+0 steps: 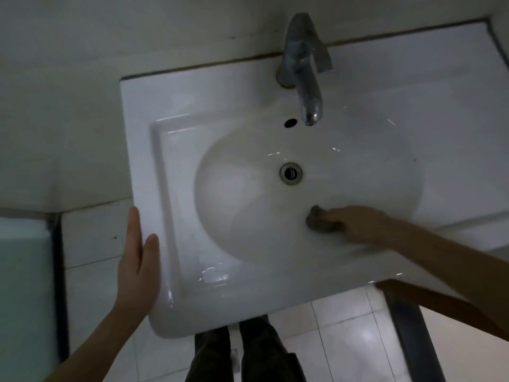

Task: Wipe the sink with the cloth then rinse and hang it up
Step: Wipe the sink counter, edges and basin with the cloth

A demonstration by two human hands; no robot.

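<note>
Cloth: a small, dark grey wad, bunched rather than spread flat, located inside the basin on the near right slope of the bowl, below and slightly to the right of the drain and well apart from it. The right hand reaches in from the right across the sink's front right rim, with the forearm passing over the rim; its fingers are curled around the cloth and press it against the porcelain, so the cloth shows only at the fingertip end of the hand. This hand and the cloth are slightly blurred, so individual finger positions cannot be resolved. The left hand lies against the sink's left edge, fingers extended, together and pointing away from the person, thumb resting on the top surface of the rim; it grasps nothing. The white ceramic sink has a raised rectangular border around an oval bowl, with wet highlights on the near left deck and near the drain. An overflow hole sits in the back wall of the bowl, just left of the spout tip. The metal faucet is mounted at the back centre of the deck, its spout projecting over the bowl; no water stream is visible. Below the sink's front edge, the person's dark trousers appear above a pale tiled floor.
</note>
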